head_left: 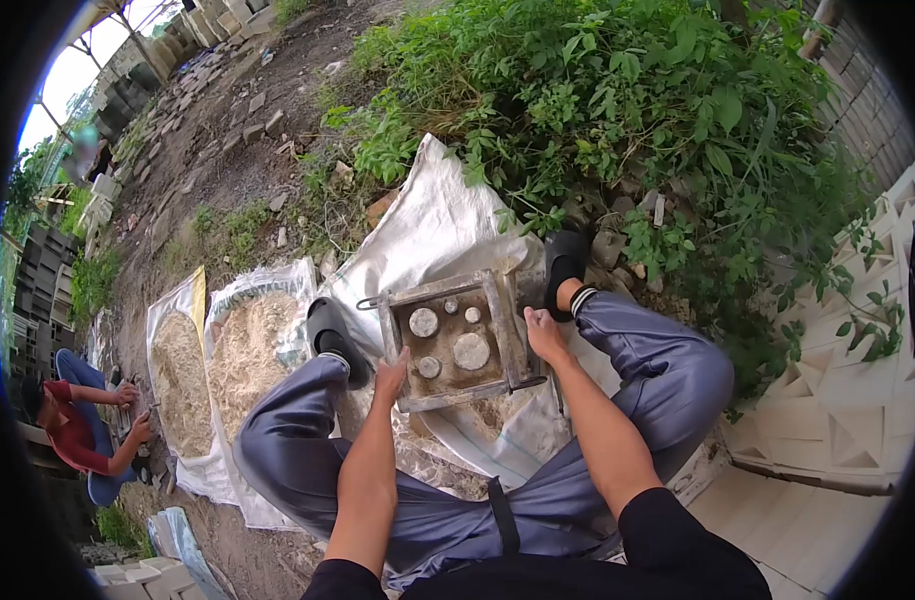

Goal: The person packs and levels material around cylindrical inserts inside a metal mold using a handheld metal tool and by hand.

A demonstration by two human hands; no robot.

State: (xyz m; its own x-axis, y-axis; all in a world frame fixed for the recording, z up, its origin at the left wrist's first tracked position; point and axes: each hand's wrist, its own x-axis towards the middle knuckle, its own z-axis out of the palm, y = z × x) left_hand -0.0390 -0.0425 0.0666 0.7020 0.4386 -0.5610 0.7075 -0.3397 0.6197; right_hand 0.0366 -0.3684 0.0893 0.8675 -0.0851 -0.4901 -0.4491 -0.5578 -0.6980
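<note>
Between my feet lies a square, dusty frame (446, 398) with round, pale grey discs of several sizes set in its sandy middle. The biggest disc (471, 351) is right of centre; another large disc (424, 321) is at the upper left. My left hand (391, 376) grips the frame's near left side, thumb up along the bar. Beside the frame's right bar, my right hand (545, 332) is closed with its fingers curled; what it holds, if anything, is hidden. Beneath the frame spreads a white woven sack (430, 215).
Two opened sacks of pale, crumbly material, a nearer sack (263, 325) and a farther sack (181, 385), lie left. A person in a red shirt (83, 425) crouches beyond them. Leafy plants (618, 110) grow ahead. Pale patterned blocks (838, 400) stand right.
</note>
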